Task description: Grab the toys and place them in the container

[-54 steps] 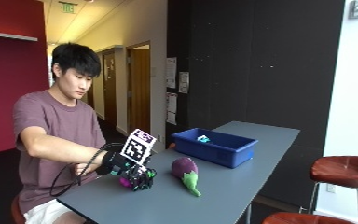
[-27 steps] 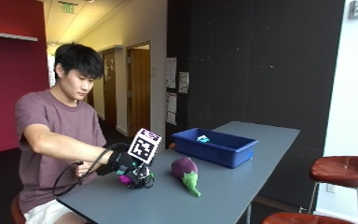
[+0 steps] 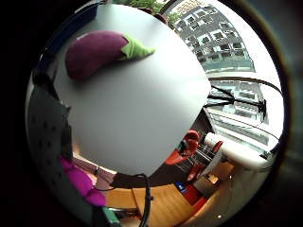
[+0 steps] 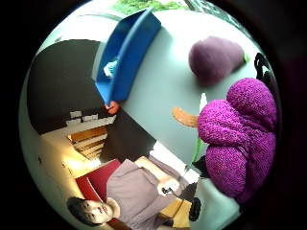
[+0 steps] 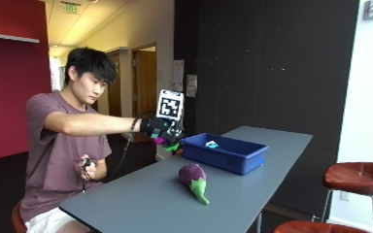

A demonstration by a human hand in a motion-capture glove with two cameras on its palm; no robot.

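One toy (image 5: pixel 164 141), a purple knitted item with a green part, is held in the gloved right hand (image 5: pixel 161 130), raised above the table (image 5: pixel 135 204) just short of the near end of the bin (image 5: pixel 225 153). The thumb-side palm view shows the toy (image 4: pixel 240 139) close against the palm; the fingers are curled round it, though individual fingertips cannot be made out. The arm is extended level from the shoulder.

A second toy, the eggplant (image 5: pixel 194 178), lies on its side on the table, apart from the hand and near the bin's long wall, its green stem pointing toward the table's front edge. The little-finger-side view shows the eggplant (image 3: pixel 102 49) resting alone on the grey surface.

The blue bin stands further along the table. A small light-blue and white item (image 5: pixel 211 144) is visible inside it, also seen in the thumb-side view (image 4: pixel 111 67). What it is cannot be told.

The bare left hand (image 5: pixel 86 167) is held low beside the table edge, gripping a small dark object.
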